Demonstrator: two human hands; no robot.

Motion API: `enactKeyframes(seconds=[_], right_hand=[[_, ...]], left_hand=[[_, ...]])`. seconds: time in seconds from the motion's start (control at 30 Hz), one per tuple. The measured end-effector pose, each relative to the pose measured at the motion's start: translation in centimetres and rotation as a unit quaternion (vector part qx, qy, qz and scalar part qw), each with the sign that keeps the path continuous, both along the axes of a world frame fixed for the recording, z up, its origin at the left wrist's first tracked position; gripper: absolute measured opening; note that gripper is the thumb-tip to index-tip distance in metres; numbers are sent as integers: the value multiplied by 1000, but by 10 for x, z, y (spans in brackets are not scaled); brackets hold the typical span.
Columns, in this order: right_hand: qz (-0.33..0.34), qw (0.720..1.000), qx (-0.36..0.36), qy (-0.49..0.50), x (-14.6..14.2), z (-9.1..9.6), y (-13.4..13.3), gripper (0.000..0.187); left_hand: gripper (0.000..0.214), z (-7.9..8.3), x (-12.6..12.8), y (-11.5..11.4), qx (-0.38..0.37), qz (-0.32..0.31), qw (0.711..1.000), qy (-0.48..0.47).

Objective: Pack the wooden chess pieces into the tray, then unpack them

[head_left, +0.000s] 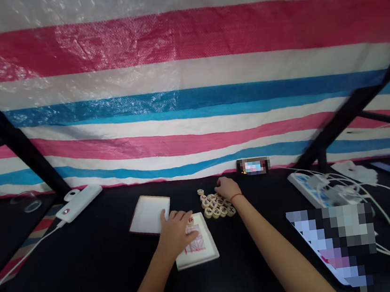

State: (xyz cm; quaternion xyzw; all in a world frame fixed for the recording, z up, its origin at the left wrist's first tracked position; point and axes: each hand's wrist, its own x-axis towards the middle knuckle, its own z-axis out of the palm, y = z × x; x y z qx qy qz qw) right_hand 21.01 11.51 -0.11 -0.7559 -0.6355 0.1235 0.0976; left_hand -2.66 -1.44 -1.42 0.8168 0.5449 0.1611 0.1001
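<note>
As both forearms reach forward from the lower edge of the view, every place below is taken from the pile of round wooden xiangqi pieces [214, 205].

Left hand [175, 233]: just left of the pile and nearer the person, palm down, wrist low, fingers spread and half curled; a loose piece [190, 220] with a red character touches the fingertips, but I cannot tell whether it is gripped.
Right hand [226, 188]: on the pile's far edge, arm stretched out, fingers curved downward onto the pieces; I cannot tell whether it has hold of any.
Right wrist: a red string [236, 198] circles it.
Under the left hand: a white tray [203, 258] holding a red-printed sheet [195, 245].
Left of the pile: a second white tray [149, 214] with a red edge, lying on the black table [91, 282].
Right of the pile: a white power strip [310, 188] with white cables [371, 195].
Behind the pile: a striped tarpaulin [188, 94].
</note>
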Motion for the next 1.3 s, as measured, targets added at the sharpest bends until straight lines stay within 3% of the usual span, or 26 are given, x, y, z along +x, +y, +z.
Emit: enactKeyframes(seconds=[0.17, 0.23, 0.27, 0.37, 0.5, 0.63, 0.77, 1.0, 1.3], right_hand=[[30, 997, 61, 24, -9, 19, -19, 21], [80, 990, 95, 66, -18, 25, -41, 25], [128, 974, 134, 133, -23, 26, -54, 25], [209, 930, 174, 246, -37, 20, -94, 23], [260, 917, 181, 242, -52, 5, -123, 20], [334, 912, 158, 174, -61, -1, -126, 23], [358, 915, 145, 120, -60, 2, -126, 30], [313, 913, 193, 178, -52, 5, -135, 27], [318, 917, 229, 77, -59, -3, -130, 24]], left_hand=[[43, -1, 1, -1, 0, 10, 1000, 6], [40, -2, 1, -1, 7, 11, 1000, -1], [37, -2, 1, -1, 12, 12, 1000, -4], [31, -4, 2, 0, 24, 15, 1000, -2], [28, -6, 2, 0, 48, 16, 999, 0], [31, -6, 3, -1, 65, 14, 998, -12], [30, -5, 3, -2, 67, 5, 997, -28], [29, -2, 9, 2, 52, -17, 998, -28], [35, -9, 8, 7, 45, -37, 998, 2]])
